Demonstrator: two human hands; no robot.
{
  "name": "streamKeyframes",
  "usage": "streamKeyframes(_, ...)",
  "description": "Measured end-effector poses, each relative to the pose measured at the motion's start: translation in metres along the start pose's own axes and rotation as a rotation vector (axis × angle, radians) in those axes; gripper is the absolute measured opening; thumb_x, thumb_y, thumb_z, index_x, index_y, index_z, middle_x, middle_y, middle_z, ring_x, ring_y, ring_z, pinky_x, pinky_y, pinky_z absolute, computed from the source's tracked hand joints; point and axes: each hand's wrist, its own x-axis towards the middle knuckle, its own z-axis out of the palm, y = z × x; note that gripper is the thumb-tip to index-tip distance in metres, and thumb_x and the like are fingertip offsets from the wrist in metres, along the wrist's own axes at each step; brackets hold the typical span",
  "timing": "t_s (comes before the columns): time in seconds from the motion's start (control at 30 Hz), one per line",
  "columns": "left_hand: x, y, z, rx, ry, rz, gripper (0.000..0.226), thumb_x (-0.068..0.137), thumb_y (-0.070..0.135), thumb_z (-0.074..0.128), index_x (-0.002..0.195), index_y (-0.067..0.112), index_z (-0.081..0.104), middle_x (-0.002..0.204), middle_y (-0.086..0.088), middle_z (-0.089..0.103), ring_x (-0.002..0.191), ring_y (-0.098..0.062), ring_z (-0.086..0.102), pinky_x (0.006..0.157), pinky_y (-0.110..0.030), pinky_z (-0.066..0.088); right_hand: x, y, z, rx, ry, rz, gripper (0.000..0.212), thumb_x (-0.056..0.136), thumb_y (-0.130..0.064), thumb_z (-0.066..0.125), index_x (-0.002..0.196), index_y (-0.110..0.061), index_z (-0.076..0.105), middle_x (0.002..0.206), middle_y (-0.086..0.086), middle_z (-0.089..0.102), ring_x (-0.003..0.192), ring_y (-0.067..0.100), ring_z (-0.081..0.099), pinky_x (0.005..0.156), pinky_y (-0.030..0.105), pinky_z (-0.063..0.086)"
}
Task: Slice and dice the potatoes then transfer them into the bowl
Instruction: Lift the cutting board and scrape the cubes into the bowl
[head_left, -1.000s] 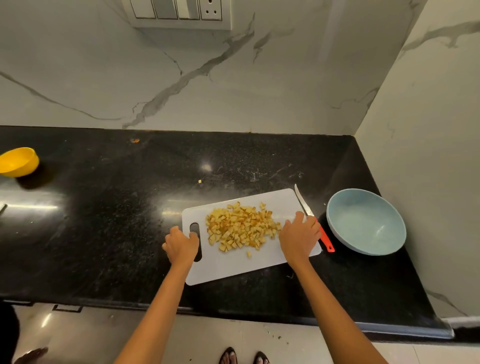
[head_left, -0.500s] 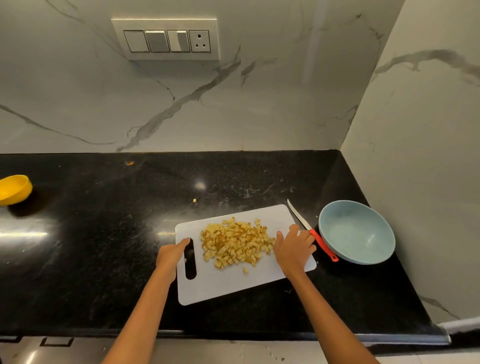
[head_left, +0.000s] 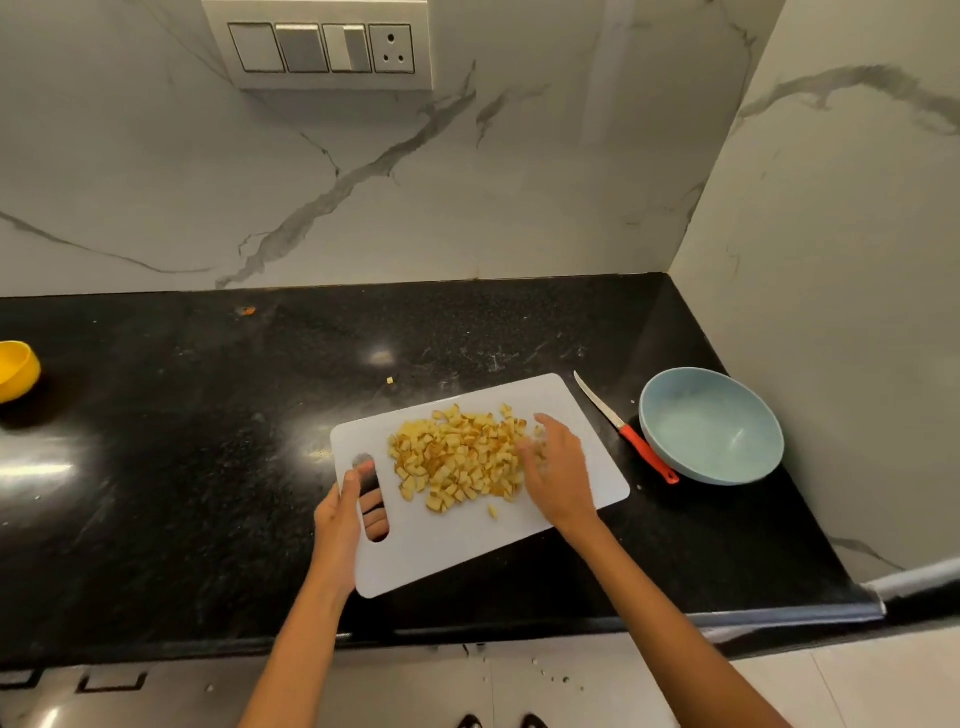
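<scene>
**Diced potatoes piled on board, bowl waiting at the side**

A heap of diced potatoes (head_left: 460, 460) sits at the middle of a white cutting board (head_left: 467, 540) lying at an angle on a black speckled surface (head_left: 182, 467). The person's left hand (head_left: 343, 512) is clamped on the board's left end, thumb on top beside the handle slot and fingers showing through the slot from beneath. The right hand (head_left: 558, 470) rests flat and spread, fingers apart, on the right part of the board, its fingertips against the right edge of the heap; it grips nothing. One loose cube (head_left: 492, 512) lies on the board just below the pile.

A knife with a red handle (head_left: 626, 428) lies on the surface between the board's right edge and a pale blue bowl (head_left: 711, 423), the handle end touching or nearly touching the bowl's rim, the blade pointing away toward the wall. The bowl stands in the right corner and holds no potato.

Well apart at the far left edge, a yellow bowl (head_left: 15, 370) stands on the same surface. A stray potato scrap (head_left: 389, 381) lies beyond the board's far edge. On the marble wall above hangs a switch panel with a socket (head_left: 322, 47).
</scene>
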Motion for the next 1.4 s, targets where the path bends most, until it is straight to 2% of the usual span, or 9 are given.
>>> streamKeyframes(0.1,-0.003,0.011,-0.002,-0.013,-0.014,0.022,0.035,0.099,0.029,0.038,0.122,0.008,0.053,0.076,-0.009,0.068,0.039,-0.007,0.055,0.034,-0.015,0.040,0.004,-0.026,0.006,-0.114,-0.025,-0.254,0.062,0.087,-0.053,0.043,0.132,-0.010,0.048,0.131,0.009,0.051,0.123,0.022,0.043,0.104,0.031,0.029)
streamKeyframes(0.2,-0.004,0.018,0.002,-0.041,-0.042,0.034,0.030,0.098,0.031,0.039,0.119,0.015,0.054,0.057,-0.001,0.067,0.035,-0.004,0.046,0.035,-0.012,0.036,0.015,-0.044,0.002,-0.195,0.051,-0.347,0.042,0.086,-0.037,0.050,0.120,-0.015,0.059,0.126,0.012,0.055,0.120,0.027,0.048,0.100,0.037,0.034)
streamKeyframes(0.33,-0.013,0.016,0.023,-0.072,-0.110,0.011,0.023,0.097,0.034,0.042,0.112,0.027,0.058,0.073,-0.006,0.073,0.039,-0.006,0.049,0.037,-0.013,0.038,0.024,-0.039,-0.017,-0.242,0.132,-0.333,0.018,0.080,-0.012,0.054,0.094,-0.011,0.066,0.106,0.010,0.063,0.102,0.025,0.057,0.087,0.037,0.047)
streamKeyframes(0.5,-0.016,0.001,0.044,-0.070,-0.141,-0.043,0.027,0.095,0.035,0.045,0.118,0.028,0.057,0.079,-0.010,0.073,0.042,-0.009,0.049,0.040,-0.016,0.039,0.034,0.004,-0.058,-0.174,0.180,-0.167,0.020,0.092,-0.005,0.048,0.103,0.001,0.064,0.104,0.016,0.063,0.099,0.029,0.058,0.091,0.034,0.044)
streamKeyframes(0.7,-0.019,-0.007,0.077,-0.053,-0.162,-0.056,0.028,0.096,0.033,0.044,0.119,0.022,0.054,0.079,-0.011,0.073,0.041,-0.010,0.056,0.036,-0.016,0.043,0.036,0.024,-0.081,-0.170,0.146,-0.114,0.027,0.090,-0.012,0.047,0.108,-0.002,0.064,0.111,0.014,0.063,0.106,0.025,0.057,0.095,0.026,0.037)
streamKeyframes(0.83,-0.017,-0.009,0.090,-0.033,-0.152,-0.067,0.026,0.097,0.032,0.042,0.118,0.022,0.053,0.092,-0.017,0.068,0.042,-0.011,0.059,0.037,-0.018,0.045,0.045,0.047,-0.088,-0.238,0.139,-0.135,0.018,0.086,-0.014,0.055,0.095,-0.003,0.067,0.098,0.012,0.064,0.094,0.026,0.059,0.083,0.029,0.043)
streamKeyframes(1.03,-0.006,-0.010,0.102,0.022,-0.123,-0.071,0.020,0.097,0.033,0.043,0.106,0.024,0.058,0.076,-0.008,0.072,0.039,-0.008,0.055,0.037,-0.015,0.043,0.063,0.084,-0.119,-0.182,0.214,0.009,0.012,0.091,-0.004,0.052,0.092,0.000,0.064,0.096,0.014,0.061,0.091,0.024,0.053,0.078,0.022,0.036)
streamKeyframes(1.2,0.006,-0.006,0.111,0.012,-0.152,-0.123,0.029,0.097,0.033,0.041,0.120,0.020,0.053,0.090,-0.016,0.069,0.034,-0.005,0.044,0.035,-0.012,0.037,0.075,0.109,-0.143,-0.080,0.279,0.149,0.019,0.095,-0.008,0.046,0.086,-0.003,0.062,0.088,0.011,0.062,0.083,0.021,0.056,0.075,0.031,0.047)
streamKeyframes(1.4,0.010,-0.003,0.117,0.040,-0.160,-0.116,0.038,0.097,0.032,0.042,0.131,0.018,0.048,0.095,-0.017,0.065,0.036,-0.007,0.049,0.035,-0.015,0.041,0.091,0.076,-0.126,-0.064,0.107,-0.035,0.023,0.097,-0.009,0.043,0.101,0.000,0.064,0.098,0.013,0.064,0.087,0.016,0.056,0.076,0.016,0.038)
